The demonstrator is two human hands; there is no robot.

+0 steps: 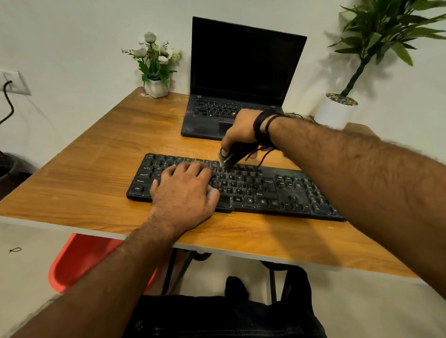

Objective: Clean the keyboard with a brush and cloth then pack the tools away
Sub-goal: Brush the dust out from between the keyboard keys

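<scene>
A black full-size keyboard (268,191) lies across the middle of the wooden table (87,185). My left hand (185,192) rests flat on its left half, fingers spread over the keys. Above the keyboard's top row, my right hand (242,131) grips a dark brush (228,157), whose bristle end touches the upper keys near the middle. Black cords are wrapped around my right wrist. No cloth is visible.
An open black laptop (238,90) stands behind the keyboard. A small white flower pot (156,86) sits at the back left, a larger white potted plant (336,108) at the back right. A red bin (81,261) stands under the table; a wall socket with a cable (6,82) is at left.
</scene>
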